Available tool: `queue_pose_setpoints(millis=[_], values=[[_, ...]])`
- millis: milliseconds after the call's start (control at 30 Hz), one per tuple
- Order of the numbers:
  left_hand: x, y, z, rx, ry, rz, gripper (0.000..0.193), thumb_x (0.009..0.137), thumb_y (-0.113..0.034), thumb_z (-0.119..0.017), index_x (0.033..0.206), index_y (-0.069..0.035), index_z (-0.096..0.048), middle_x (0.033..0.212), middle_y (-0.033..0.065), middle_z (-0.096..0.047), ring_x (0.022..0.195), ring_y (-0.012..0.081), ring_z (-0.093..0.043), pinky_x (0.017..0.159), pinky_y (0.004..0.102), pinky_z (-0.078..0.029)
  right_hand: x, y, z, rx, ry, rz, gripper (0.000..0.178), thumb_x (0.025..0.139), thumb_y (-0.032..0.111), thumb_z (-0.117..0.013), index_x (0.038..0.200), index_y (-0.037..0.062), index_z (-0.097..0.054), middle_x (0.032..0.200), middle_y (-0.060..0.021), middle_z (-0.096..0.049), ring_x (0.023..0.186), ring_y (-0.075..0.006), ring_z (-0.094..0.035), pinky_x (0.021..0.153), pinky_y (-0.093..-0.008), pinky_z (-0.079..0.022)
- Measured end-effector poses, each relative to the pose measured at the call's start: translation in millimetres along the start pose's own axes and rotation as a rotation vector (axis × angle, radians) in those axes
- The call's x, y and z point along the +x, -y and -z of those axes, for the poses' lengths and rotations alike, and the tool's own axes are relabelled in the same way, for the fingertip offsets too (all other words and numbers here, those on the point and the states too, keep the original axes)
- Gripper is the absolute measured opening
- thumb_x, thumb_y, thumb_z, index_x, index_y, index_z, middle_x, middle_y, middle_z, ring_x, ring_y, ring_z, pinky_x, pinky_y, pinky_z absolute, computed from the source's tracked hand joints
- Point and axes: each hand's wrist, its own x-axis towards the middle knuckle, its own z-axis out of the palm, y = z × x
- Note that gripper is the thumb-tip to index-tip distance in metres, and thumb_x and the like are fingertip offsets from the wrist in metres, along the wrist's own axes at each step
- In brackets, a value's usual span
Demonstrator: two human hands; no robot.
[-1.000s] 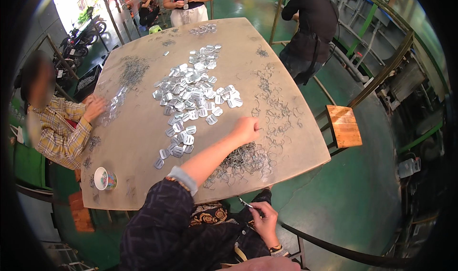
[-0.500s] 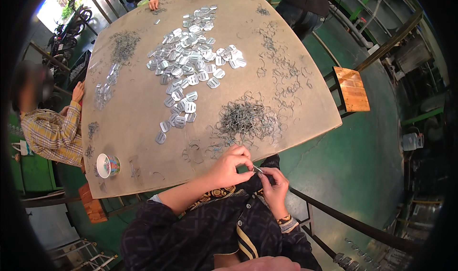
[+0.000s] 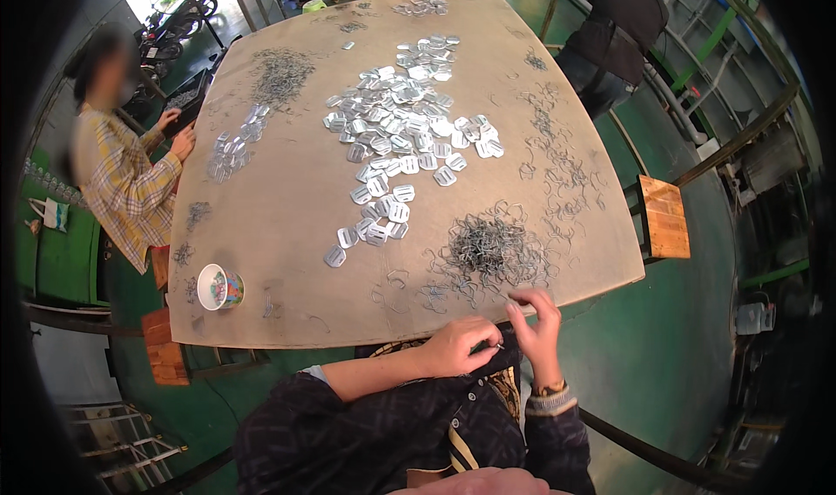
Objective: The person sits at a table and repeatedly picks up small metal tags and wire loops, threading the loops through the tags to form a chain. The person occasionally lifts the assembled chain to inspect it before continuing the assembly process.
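Note:
My left hand [image 3: 464, 345] is closed just off the table's near edge, pinching a small metal piece [image 3: 500, 347] between thumb and fingertips. The piece is too small and too covered to tell its exact shape. My right hand [image 3: 537, 330] is raised at the table edge, with thumb and forefinger slightly apart and nothing visible between them. Its fingertips are at the near side of a tangled heap of bent wire rings [image 3: 490, 244]. Beyond and to the left of the heap lie many flat silver slotted buckles [image 3: 396, 116], spread in a long pile.
On the brown table [image 3: 287, 234], a paper cup [image 3: 221, 288] stands near the left corner. More wire rings [image 3: 566, 177] are strewn along the right side, others heaped [image 3: 281, 75] far left. A person in a checkered shirt [image 3: 126, 173] works at the left; wooden stools [image 3: 664, 218] flank the table.
My right hand has left the metal piece and moved up to the wire heap. My left hand keeps its pinch. The whole view has shifted, and the person at the left appears more upright.

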Motion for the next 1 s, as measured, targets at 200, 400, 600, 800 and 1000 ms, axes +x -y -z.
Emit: queue_pose_setpoints(millis=[200, 400, 600, 800, 1000], values=[[-15, 9, -7, 0.001, 0.057, -0.086, 0.015, 0.076, -0.004, -0.067, 0.084, -0.004, -0.055, 0.086, 0.0109, -0.062, 0.082, 0.0308, -0.061, 0.072, 0.0394, -0.048, 88, 9, -90, -0.100, 0.346, 0.286, 0.027, 0.081, 0.012, -0.070, 0.105, -0.0002, -0.066, 0.094, -0.0165, -0.064, 0.088, -0.0354, -0.060, 0.079, -0.0402, -0.049], [-40, 23, -21, 0.140, 0.042, -0.079, 0.018, 0.077, -0.012, -0.069, 0.087, -0.002, -0.057, 0.082, 0.0158, -0.058, 0.080, 0.0353, -0.057, 0.070, 0.0433, -0.047, 140, -20, -194, -0.334, 0.361, 0.205, 0.035, 0.080, 0.013, -0.071, 0.112, 0.0001, -0.062, 0.100, -0.0186, -0.059, 0.095, -0.0379, -0.058, 0.082, -0.0434, -0.048], [-39, 25, -16, 0.133, 0.055, -0.086, 0.023, 0.076, -0.013, -0.070, 0.090, 0.000, -0.057, 0.084, 0.0172, -0.056, 0.083, 0.0365, -0.057, 0.072, 0.0443, -0.048, 149, -28, -194, -0.254, 0.321, 0.147, 0.026, 0.074, 0.008, -0.075, 0.095, -0.0005, -0.063, 0.091, -0.0162, -0.060, 0.086, -0.0337, -0.060, 0.076, -0.0408, -0.049], [-35, 27, -21, 0.094, 0.136, -0.052, 0.020, 0.076, -0.010, -0.069, 0.088, -0.003, -0.055, 0.085, 0.0146, -0.057, 0.084, 0.0340, -0.058, 0.074, 0.0425, -0.047, 137, -13, -160, 0.045, 0.415, -0.019, 0.019, 0.077, 0.004, -0.072, 0.092, -0.0017, -0.061, 0.079, -0.0105, -0.060, 0.068, -0.0217, -0.061, 0.063, -0.0347, -0.050], [-30, 19, -22, 0.012, 0.070, -0.053, 0.015, 0.077, -0.006, -0.067, 0.085, -0.003, -0.054, 0.087, 0.0113, -0.060, 0.084, 0.0312, -0.060, 0.074, 0.0394, -0.048, 76, 0, -78, 0.578, 0.316, -0.255, 0.012, 0.087, 0.000, -0.065, 0.098, -0.0007, -0.058, 0.079, -0.0036, -0.060, 0.070, -0.0094, -0.059, 0.057, -0.0249, -0.052]])
